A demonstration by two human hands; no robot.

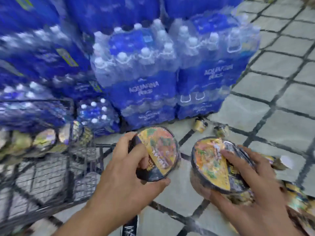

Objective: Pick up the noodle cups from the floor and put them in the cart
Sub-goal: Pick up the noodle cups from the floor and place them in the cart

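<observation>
Two noodle cups are up off the floor, one in each hand, lids facing the camera. The left noodle cup [157, 153] is gripped by the left hand [126, 169], thumb curled under its near rim and fingers wrapped over the far edge; it sits just right of the cart [51, 167], whose dark wire rim runs close beside the wrist. The right noodle cup [216, 166] is held by the right hand [252, 181], fingers spread across the lid and thumb under the near side. A narrow gap of tiled floor [281, 92] separates the two cups.

More noodle cups [44, 138] lie inside the cart along its far side. Behind both held cups, stacked packs of water bottles [144, 79] form a wall, leaving open floor only to the right. Two small jars [201, 125] stand on the tiles at the foot of the packs, and further packets [300, 198] lie blurred by the right wrist.
</observation>
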